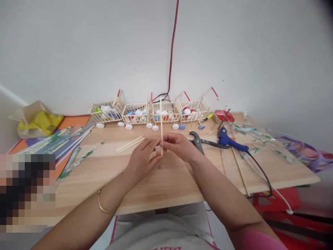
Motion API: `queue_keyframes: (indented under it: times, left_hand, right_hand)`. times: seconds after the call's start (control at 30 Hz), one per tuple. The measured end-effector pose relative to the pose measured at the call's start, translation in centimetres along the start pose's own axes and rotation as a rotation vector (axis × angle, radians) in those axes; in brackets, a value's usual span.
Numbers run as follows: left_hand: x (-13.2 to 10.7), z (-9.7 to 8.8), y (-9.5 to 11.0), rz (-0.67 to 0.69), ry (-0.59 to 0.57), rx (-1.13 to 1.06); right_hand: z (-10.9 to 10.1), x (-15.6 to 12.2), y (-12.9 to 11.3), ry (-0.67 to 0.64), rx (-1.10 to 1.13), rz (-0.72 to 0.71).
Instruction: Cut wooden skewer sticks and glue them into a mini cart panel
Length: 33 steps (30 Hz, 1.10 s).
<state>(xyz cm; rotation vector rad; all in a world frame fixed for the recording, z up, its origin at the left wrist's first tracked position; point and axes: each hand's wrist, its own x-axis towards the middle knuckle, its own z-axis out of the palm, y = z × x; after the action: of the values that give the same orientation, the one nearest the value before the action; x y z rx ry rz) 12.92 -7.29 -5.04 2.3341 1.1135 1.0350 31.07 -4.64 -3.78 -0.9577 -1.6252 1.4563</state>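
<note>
My right hand [178,146] is closed in a pinch on a long thin wooden stick [161,119], held upright above the table. Beside it, my left hand [142,158] curls its fingers and thumb around a row of short wooden sticks [152,155]; whether these are joined is mostly hidden by the fingers. The left fingertips meet the upright stick near the right ones. Several loose sticks [130,144] lie just left of my left hand. To the right of my right hand are dark-handled pliers [199,140] and a blue glue gun [231,140].
Small stick-built carts [136,114] with bottle-cap wheels line the wall, filled with caps. A red dish [224,116] sits behind the glue gun, whose black cord drops off the table's front edge. Wrappers [70,163] and a yellow bag [39,123] are at left.
</note>
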Motion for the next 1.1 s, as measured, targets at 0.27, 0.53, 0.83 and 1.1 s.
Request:
queue_keyframes:
  times: [0.27, 0.53, 0.83, 1.1]
  left_hand:
    - [-0.03, 0.01, -0.15, 0.034, -0.003, 0.024]
    - [0.13, -0.09, -0.34, 0.065, -0.018, 0.06]
    - [0.17, 0.05, -0.49, 0.094, 0.018, 0.11]
    - [0.07, 0.06, -0.5, 0.1, 0.026, 0.163]
  right_hand:
    - [-0.03, -0.08, 0.11, -0.008, 0.035, 0.023]
    - [0.07, 0.06, 0.45, -0.033, 0.084, 0.023]
    - [0.11, 0.03, 0.21, -0.016, -0.056, -0.026]
    - [0.11, 0.14, 0.23, -0.02, -0.092, -0.057]
